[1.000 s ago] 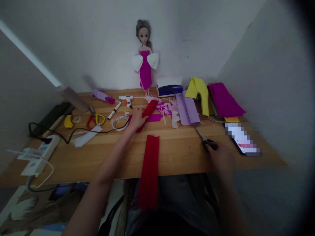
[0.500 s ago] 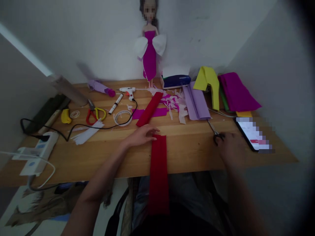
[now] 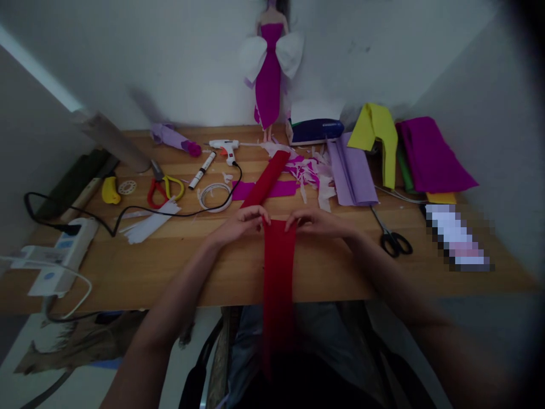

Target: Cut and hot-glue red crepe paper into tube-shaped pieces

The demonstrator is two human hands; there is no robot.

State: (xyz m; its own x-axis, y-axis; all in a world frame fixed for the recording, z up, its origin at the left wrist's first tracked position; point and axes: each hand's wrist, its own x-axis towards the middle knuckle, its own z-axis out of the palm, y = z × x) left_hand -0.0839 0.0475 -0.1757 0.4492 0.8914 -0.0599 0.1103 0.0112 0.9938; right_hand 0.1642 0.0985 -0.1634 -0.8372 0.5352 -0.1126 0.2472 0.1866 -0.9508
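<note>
A long strip of red crepe paper (image 3: 279, 267) lies on the wooden table (image 3: 340, 272) and hangs over its front edge toward my lap. My left hand (image 3: 242, 221) pinches the strip's far left corner. My right hand (image 3: 317, 221) pinches its far right corner. Just beyond my hands lies a folded red paper roll (image 3: 268, 177) across a magenta piece (image 3: 281, 189). Black scissors (image 3: 392, 237) rest on the table to the right of my right hand, apart from it.
A doll in a magenta dress (image 3: 271, 68) stands against the wall. Lilac (image 3: 351, 170), yellow (image 3: 377, 133) and magenta (image 3: 430, 153) paper sheets lie at the right, a phone (image 3: 457, 241) beside them. Left side: glue gun (image 3: 225, 147), marker (image 3: 202, 169), tape ring (image 3: 215, 196), red-yellow scissors (image 3: 164, 190), power strip (image 3: 63, 250), paper scraps.
My right hand let go of the black scissors and came left to the red strip's top edge. My left hand moved from the folded red roll to the strip. The view tilted down.
</note>
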